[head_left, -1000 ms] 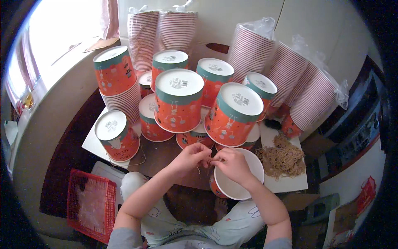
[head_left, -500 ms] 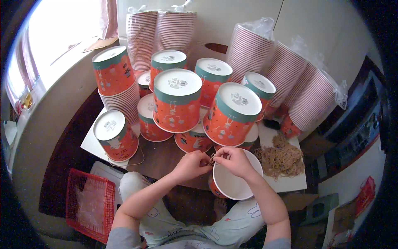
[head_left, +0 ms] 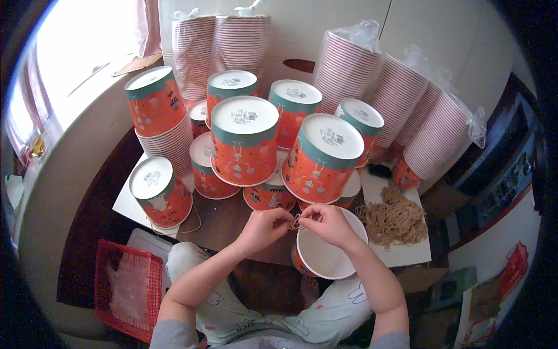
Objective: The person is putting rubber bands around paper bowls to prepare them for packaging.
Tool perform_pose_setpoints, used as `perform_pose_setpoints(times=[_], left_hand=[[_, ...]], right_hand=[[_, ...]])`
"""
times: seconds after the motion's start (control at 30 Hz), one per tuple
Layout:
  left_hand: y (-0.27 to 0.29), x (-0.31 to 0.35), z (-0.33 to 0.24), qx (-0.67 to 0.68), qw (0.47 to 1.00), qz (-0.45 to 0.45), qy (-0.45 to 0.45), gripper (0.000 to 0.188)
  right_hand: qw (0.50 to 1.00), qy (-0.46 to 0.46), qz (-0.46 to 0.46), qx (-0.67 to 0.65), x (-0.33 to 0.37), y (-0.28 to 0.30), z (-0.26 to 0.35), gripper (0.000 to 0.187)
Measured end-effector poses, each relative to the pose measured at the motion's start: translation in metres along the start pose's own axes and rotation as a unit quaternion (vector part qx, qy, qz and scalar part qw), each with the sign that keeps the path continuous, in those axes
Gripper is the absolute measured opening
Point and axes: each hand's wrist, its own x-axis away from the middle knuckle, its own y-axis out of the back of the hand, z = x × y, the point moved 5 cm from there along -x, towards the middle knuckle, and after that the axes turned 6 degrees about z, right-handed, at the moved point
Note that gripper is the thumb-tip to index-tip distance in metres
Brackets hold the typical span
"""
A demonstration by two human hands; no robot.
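Note:
An orange paper bucket (head_left: 332, 253) with a white inside stands tilted, mouth up, between my knees and the table edge. At its left rim, a loop of thin tan cord (head_left: 296, 220) runs between my two hands. My left hand (head_left: 263, 231) pinches the cord just outside the rim. My right hand (head_left: 326, 224) reaches over the bucket's mouth, its thumb and finger closed on the same cord. Whether the cord passes through the bucket wall is hidden by the fingers. To the right lies a tangled heap of tan cord (head_left: 398, 222).
Upturned orange buckets with green bands (head_left: 243, 145) stand stacked across the table. One at the left (head_left: 163, 195) has a cord handle trailing. Tall plastic-wrapped bucket stacks (head_left: 349, 70) line the wall. A red plastic basket (head_left: 131, 291) sits low at left.
My hands stay at the bucket's rim with the cord between them, shifting only slightly. The loop shows a little more openly between my fingertips. The whole view has tilted a bit.

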Motion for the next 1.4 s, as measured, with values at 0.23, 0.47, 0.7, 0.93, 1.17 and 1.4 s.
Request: perform_pose_setpoints(times=[0.23,0.47,0.7,0.93,1.17,1.4], left_hand=[[-0.013,-0.001,0.024,0.287,0.951,0.062,0.095,0.012],[-0.015,-0.002,0.027,0.402,0.9,0.092,0.139,0.015],[-0.021,-0.002,0.03,0.366,0.917,0.091,0.134,0.021],[-0.02,0.0,0.027,0.444,0.882,0.089,0.134,0.017],[-0.017,-0.002,0.027,0.479,0.869,0.079,0.095,0.02],[-0.013,-0.004,0.018,0.461,0.881,0.071,0.07,0.033]], right_hand=[[1.0,-0.005,0.001,0.001,-0.001,-0.002,-0.001,0.017],[1.0,0.014,-0.01,0.021,-0.003,-0.003,-0.004,0.019],[1.0,0.008,0.0,0.015,-0.003,-0.005,-0.003,0.019],[1.0,-0.019,0.007,0.018,0.001,-0.002,0.004,0.018],[0.999,0.004,0.019,0.027,0.001,-0.002,0.0,0.018],[0.999,-0.006,0.034,-0.001,0.001,-0.003,0.0,0.016]])
